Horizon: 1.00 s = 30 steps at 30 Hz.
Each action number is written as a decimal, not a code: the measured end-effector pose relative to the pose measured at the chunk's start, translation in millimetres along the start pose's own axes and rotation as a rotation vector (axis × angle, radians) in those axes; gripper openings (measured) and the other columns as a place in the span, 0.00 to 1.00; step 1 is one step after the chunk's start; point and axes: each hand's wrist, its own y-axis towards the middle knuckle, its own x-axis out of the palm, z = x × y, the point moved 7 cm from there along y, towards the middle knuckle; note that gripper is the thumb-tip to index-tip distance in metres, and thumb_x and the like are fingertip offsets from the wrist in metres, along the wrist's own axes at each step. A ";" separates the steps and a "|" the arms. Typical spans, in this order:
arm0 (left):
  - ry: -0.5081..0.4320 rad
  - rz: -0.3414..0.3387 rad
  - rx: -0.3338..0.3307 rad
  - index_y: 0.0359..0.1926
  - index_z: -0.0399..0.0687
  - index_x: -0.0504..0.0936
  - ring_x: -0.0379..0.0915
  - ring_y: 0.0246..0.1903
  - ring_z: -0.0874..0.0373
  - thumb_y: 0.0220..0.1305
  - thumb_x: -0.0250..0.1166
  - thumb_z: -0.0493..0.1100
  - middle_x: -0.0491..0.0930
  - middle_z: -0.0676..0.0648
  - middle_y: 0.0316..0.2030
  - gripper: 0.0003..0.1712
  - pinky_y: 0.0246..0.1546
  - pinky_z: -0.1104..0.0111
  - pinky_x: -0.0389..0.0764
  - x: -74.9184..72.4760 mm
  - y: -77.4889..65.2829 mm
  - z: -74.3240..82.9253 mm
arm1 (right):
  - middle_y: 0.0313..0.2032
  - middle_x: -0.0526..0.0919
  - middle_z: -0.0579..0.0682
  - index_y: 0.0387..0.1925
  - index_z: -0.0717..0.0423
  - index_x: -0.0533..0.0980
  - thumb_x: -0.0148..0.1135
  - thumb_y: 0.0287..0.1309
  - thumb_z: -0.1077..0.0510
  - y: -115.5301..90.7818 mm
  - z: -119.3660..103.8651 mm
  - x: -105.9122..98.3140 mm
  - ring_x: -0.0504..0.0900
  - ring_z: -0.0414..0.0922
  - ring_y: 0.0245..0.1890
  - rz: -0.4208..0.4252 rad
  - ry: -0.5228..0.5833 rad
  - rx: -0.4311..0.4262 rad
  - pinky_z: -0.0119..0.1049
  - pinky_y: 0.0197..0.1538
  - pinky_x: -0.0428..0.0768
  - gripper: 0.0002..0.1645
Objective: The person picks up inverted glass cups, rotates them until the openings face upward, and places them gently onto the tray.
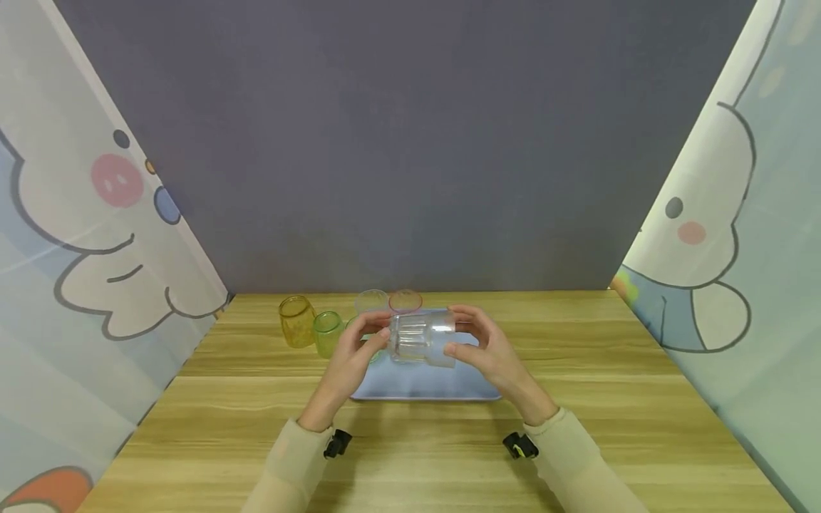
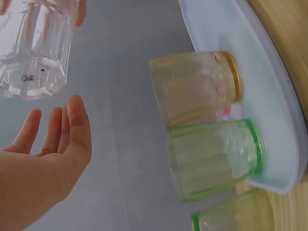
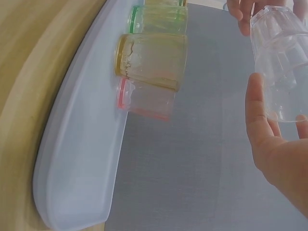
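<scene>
A clear glass tumbler point(image 1: 420, 340) lies sideways in the air above the pale blue tray point(image 1: 426, 388), its faceted base to the left and its mouth to the right. My right hand point(image 1: 490, 354) holds it near the mouth, thumb in front and fingers behind. At the base end is my left hand point(image 1: 351, 360), fingers gently bent. The left wrist view shows a gap between those fingers and the tumbler's base. Inside the tray stand an amber-tinted glass point(image 2: 197, 89), a green glass point(image 2: 216, 159) and a pink-rimmed glass point(image 3: 147, 98); my left hand partly hides them in the head view.
Left of the tray, an amber glass point(image 1: 297, 324) and a green glass point(image 1: 328, 336) stand on the wooden table point(image 1: 430, 456). A dark grey panel point(image 1: 417, 157) rises behind the table, with cartoon-printed curtains point(image 1: 77, 249) at the sides.
</scene>
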 end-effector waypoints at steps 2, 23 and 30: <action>0.036 -0.002 0.009 0.62 0.33 0.75 0.73 0.53 0.49 0.76 0.57 0.40 0.77 0.37 0.55 0.20 0.50 0.65 0.80 -1.4 0.7 0.3 | 0.65 0.69 0.61 0.71 0.62 0.65 0.69 0.60 0.63 -0.6 0.3 -1.2 0.70 0.52 0.62 0.002 0.000 0.004 0.37 0.56 0.79 0.39; 0.711 0.060 0.186 0.55 0.37 0.80 0.72 0.49 0.41 0.71 0.64 0.42 0.76 0.39 0.48 0.17 0.49 0.49 0.75 -51.5 30.0 2.6 | 0.63 0.69 0.62 0.70 0.64 0.66 0.69 0.60 0.63 -0.8 -2.0 -2.9 0.71 0.51 0.60 0.018 -0.003 -0.017 0.37 0.54 0.80 0.38; 0.856 0.017 0.112 0.57 0.37 0.80 0.71 0.53 0.39 0.70 0.62 0.43 0.76 0.37 0.53 0.19 0.51 0.46 0.75 -66.4 34.0 -11.3 | 0.62 0.70 0.62 0.69 0.65 0.66 0.69 0.59 0.65 0.0 -1.8 -3.9 0.71 0.53 0.60 0.040 -0.014 -0.014 0.37 0.54 0.81 0.39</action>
